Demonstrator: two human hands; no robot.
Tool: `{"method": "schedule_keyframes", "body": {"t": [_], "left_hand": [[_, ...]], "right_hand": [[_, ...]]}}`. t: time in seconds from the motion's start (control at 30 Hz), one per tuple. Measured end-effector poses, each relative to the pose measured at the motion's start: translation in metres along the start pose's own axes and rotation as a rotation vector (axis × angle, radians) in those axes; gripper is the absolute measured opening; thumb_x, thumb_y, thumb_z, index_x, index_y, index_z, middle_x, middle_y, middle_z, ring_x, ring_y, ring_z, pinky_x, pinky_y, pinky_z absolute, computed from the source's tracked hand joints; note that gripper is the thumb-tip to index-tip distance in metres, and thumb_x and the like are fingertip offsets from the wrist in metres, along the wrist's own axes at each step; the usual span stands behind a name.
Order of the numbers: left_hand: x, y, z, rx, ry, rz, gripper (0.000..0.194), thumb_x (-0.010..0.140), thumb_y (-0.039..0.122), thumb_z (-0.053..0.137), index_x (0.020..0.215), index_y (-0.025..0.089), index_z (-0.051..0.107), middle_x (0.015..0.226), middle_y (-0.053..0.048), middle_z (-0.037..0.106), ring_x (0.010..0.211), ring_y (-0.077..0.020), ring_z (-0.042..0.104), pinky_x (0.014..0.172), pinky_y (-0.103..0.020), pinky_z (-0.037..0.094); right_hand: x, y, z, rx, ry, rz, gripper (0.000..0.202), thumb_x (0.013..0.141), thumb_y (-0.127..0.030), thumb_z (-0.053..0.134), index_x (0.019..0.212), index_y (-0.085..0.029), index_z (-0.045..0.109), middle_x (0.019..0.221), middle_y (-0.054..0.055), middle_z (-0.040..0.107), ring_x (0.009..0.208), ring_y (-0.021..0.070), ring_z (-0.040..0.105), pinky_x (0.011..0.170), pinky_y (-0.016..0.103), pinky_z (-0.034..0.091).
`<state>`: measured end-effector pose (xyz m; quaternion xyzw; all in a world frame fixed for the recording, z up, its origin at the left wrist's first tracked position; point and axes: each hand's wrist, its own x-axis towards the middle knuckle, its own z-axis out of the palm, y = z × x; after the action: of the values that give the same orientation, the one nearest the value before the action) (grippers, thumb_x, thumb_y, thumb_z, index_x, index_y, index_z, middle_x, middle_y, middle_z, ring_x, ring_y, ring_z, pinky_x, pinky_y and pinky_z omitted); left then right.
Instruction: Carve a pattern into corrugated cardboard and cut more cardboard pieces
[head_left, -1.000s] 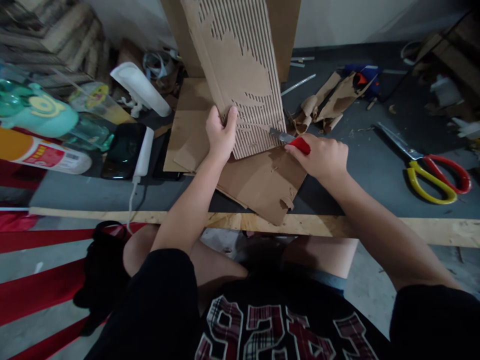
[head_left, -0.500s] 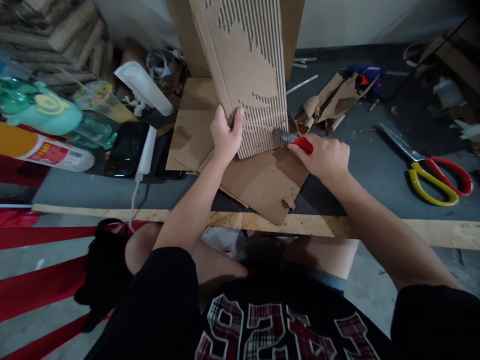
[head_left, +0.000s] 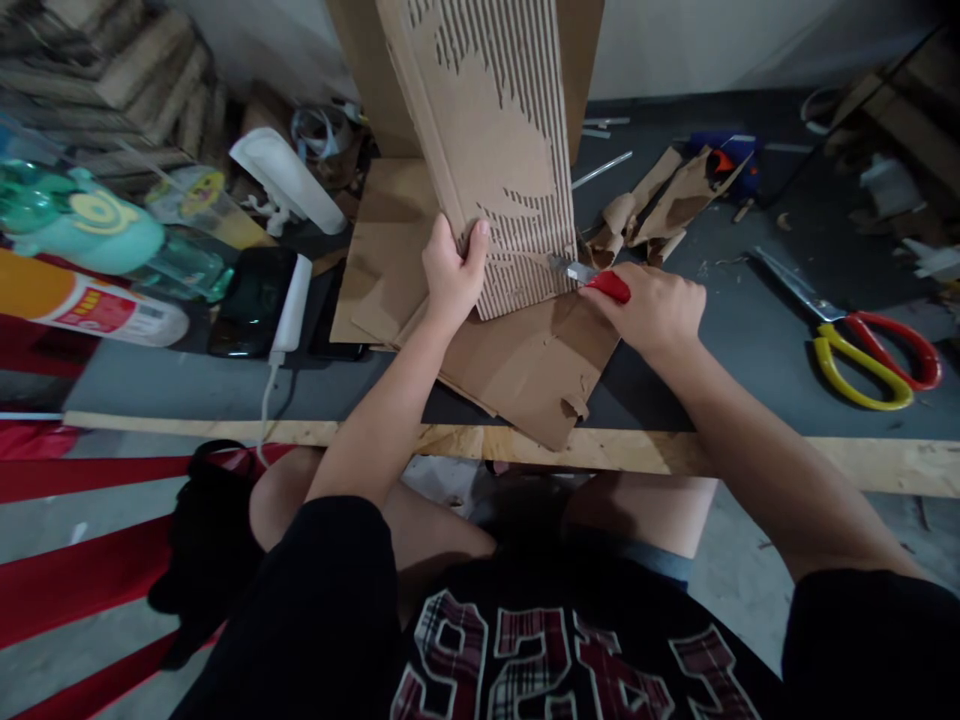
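A long piece of corrugated cardboard [head_left: 495,150] tilts up from the table, its top layer partly peeled so that bare ridges show. My left hand [head_left: 456,262] grips its left edge near the lower end, thumb on the front face. In my right hand [head_left: 654,308] is a red-handled utility knife [head_left: 611,287], fingers wrapped round the handle. The knife's blade lies against the ridges at the lower right of the piece. Flat cardboard sheets [head_left: 540,370] lie beneath, with a small curled scrap [head_left: 575,407] on the nearest one.
Scissors [head_left: 862,345] with red and yellow handles lie at the right. Torn cardboard strips [head_left: 667,205] sit behind my right hand, near a blue object [head_left: 724,160]. Bottles [head_left: 82,300], a cup [head_left: 199,205] and a white device with a cable [head_left: 291,310] crowd the left.
My right hand has shifted slightly to the right with the knife, its blade drawn a little toward the cardboard's right edge. My left hand and the cardboard hold almost still.
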<state>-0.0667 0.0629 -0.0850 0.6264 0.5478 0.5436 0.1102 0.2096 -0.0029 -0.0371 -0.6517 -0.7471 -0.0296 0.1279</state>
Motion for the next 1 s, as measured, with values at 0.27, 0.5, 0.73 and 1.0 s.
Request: {"method": "schedule_keyframes", "body": {"t": [0.27, 0.5, 0.73, 1.0], "left_hand": [[-0.005, 0.006, 0.004, -0.062, -0.037, -0.029, 0.059, 0.093, 0.078, 0.047, 0.100, 0.021, 0.057, 0.099, -0.007, 0.068, 0.110, -0.0249, 0.069, 0.102, -0.038, 0.053], [-0.003, 0.005, 0.002, -0.098, -0.064, -0.018, 0.060, 0.091, 0.079, 0.049, 0.099, 0.021, 0.059, 0.095, -0.007, 0.067, 0.106, -0.0256, 0.069, 0.101, -0.041, 0.055], [0.002, -0.006, 0.003, -0.172, -0.123, -0.012, 0.066, 0.087, 0.082, 0.053, 0.106, 0.019, 0.064, 0.104, -0.009, 0.071, 0.109, -0.0265, 0.070, 0.103, -0.044, 0.056], [0.004, -0.011, 0.005, -0.223, -0.071, -0.054, 0.069, 0.085, 0.084, 0.053, 0.108, 0.020, 0.064, 0.108, -0.009, 0.073, 0.109, -0.0251, 0.071, 0.106, -0.043, 0.055]], "right_hand": [[0.004, 0.003, 0.001, 0.007, 0.083, -0.036, 0.051, 0.095, -0.063, 0.055, 0.107, -0.017, 0.075, 0.092, 0.014, 0.074, 0.078, 0.0268, 0.066, 0.065, 0.034, 0.039], [0.010, 0.019, -0.005, -0.023, 0.007, -0.142, 0.056, 0.091, -0.068, 0.057, 0.114, -0.020, 0.077, 0.089, 0.013, 0.077, 0.077, 0.0266, 0.066, 0.065, 0.033, 0.037], [0.012, 0.029, -0.012, -0.097, -0.087, -0.249, 0.059, 0.094, -0.066, 0.055, 0.132, -0.024, 0.072, 0.097, 0.011, 0.079, 0.083, 0.0284, 0.069, 0.064, 0.032, 0.031], [0.003, 0.015, -0.003, 0.019, -0.023, -0.343, 0.055, 0.095, -0.066, 0.052, 0.119, -0.022, 0.076, 0.095, 0.010, 0.078, 0.082, 0.0243, 0.067, 0.063, 0.031, 0.031]]}}
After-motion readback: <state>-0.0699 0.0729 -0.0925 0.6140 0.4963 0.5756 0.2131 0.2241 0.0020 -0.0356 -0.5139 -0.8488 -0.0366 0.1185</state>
